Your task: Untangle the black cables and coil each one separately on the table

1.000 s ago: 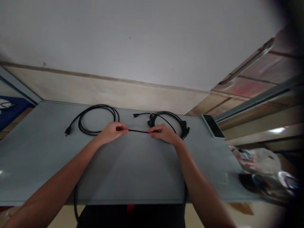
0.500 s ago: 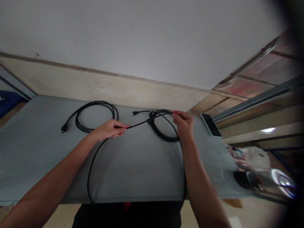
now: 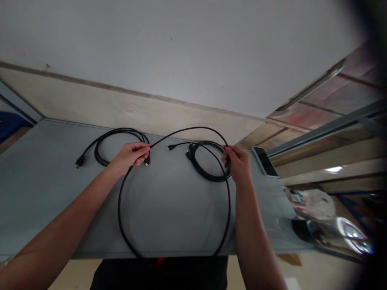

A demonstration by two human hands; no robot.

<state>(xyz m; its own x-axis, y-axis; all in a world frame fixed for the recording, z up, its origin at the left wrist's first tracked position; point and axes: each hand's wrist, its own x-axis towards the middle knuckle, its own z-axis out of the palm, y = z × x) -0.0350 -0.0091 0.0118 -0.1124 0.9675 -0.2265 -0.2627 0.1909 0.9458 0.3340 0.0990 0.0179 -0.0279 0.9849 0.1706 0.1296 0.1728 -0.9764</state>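
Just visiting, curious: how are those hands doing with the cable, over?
Left fingers, right fingers pinching black cable. Cable arched between them. Coil near right fingers.

Smooth black plastic-coated cable, smooth matt grey rectangular bench, smooth black phone screen near its right edge

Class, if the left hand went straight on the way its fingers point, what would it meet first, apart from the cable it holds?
The left hand would probably meet the lone black plug left of the right coil; depth is unclear, so it might pass above.
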